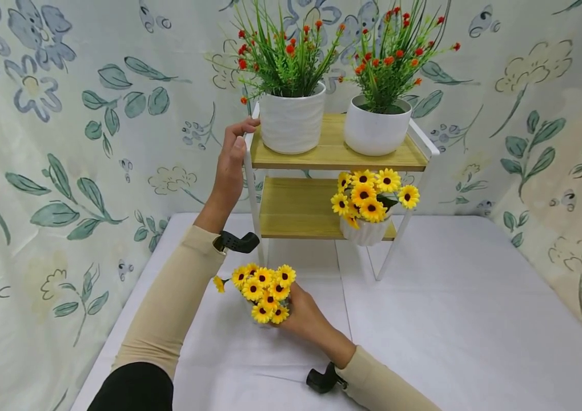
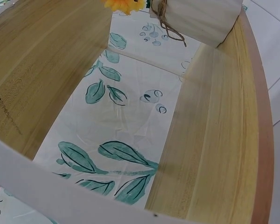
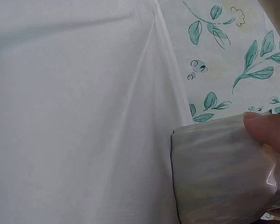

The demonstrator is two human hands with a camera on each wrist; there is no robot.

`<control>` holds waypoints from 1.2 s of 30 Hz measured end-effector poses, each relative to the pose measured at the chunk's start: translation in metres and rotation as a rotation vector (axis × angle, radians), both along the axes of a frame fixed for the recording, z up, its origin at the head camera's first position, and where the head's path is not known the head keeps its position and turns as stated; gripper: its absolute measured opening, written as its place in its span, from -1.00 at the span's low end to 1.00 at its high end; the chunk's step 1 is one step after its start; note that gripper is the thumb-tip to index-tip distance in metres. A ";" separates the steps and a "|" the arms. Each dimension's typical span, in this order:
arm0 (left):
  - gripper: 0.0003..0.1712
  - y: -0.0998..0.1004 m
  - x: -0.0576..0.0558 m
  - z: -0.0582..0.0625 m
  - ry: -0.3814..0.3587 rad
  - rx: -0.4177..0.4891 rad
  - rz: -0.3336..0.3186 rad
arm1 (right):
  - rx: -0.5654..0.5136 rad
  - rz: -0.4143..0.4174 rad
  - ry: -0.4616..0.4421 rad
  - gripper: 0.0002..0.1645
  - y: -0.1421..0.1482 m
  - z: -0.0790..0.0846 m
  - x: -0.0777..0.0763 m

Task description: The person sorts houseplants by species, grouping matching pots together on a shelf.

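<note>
My left hand (image 1: 230, 162) holds the white frame at the upper left corner of a two-tier shelf rack (image 1: 296, 208), its fingers at the side rail. Lower down, my right hand (image 1: 305, 311) grips a small pot of yellow sunflowers (image 1: 265, 288) in front of the rack's left side. In the right wrist view, the thumb (image 3: 270, 133) lies along that white pot (image 3: 219, 168). Another sunflower pot (image 1: 365, 233) stands at the right end of the lower shelf, its front past the board's edge. The left wrist view shows twine (image 2: 165, 21) tied round it.
Two larger white pots with red-flowered grassy plants, one left (image 1: 292, 123) and one right (image 1: 377, 131), stand on the top shelf board (image 1: 334, 134). The rack stands on a table with a white cloth (image 1: 476, 319). A floral-patterned curtain (image 1: 90, 114) hangs behind and at the sides.
</note>
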State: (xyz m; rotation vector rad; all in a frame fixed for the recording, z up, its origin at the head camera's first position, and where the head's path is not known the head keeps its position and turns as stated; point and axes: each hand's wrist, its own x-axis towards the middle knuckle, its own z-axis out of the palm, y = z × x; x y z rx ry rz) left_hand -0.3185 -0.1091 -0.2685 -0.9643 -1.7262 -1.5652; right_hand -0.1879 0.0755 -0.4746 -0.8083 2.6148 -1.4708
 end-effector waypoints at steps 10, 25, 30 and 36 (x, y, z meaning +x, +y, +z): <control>-0.41 -0.001 -0.006 -0.004 0.005 0.006 0.005 | -0.003 0.006 -0.023 0.06 -0.003 -0.001 -0.001; -0.25 0.006 0.022 0.012 -0.040 0.012 0.014 | -0.032 -0.017 -0.003 -0.06 0.000 -0.004 -0.004; -0.26 0.006 0.021 0.012 -0.037 0.012 0.023 | -0.052 -0.028 -0.016 -0.11 0.000 -0.002 -0.004; -0.34 0.006 0.024 0.013 -0.021 -0.001 0.016 | -0.065 -0.026 -0.014 -0.13 0.004 -0.001 -0.003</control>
